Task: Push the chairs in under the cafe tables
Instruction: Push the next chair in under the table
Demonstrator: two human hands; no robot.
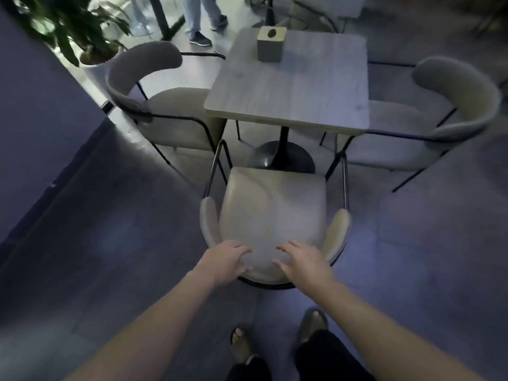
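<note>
A beige padded chair (272, 207) with a curved backrest and black metal legs stands directly in front of me, its seat just short of the square grey cafe table (297, 86). My left hand (224, 264) and my right hand (302, 264) hover over the near curve of the backrest, fingers spread; whether they touch it is unclear. Two matching chairs flank the table: one on the left (165, 116) and one on the right (439, 125), both seats partly under the tabletop. The black round table base (283, 158) shows beyond the near chair's seat.
A grey and tan box (270, 44) sits on the table's far side. A potted plant (79, 31) and a dark wall (41, 111) stand at the left. A person's legs (203, 20) are behind the table. My feet (275, 336) are just behind the chair.
</note>
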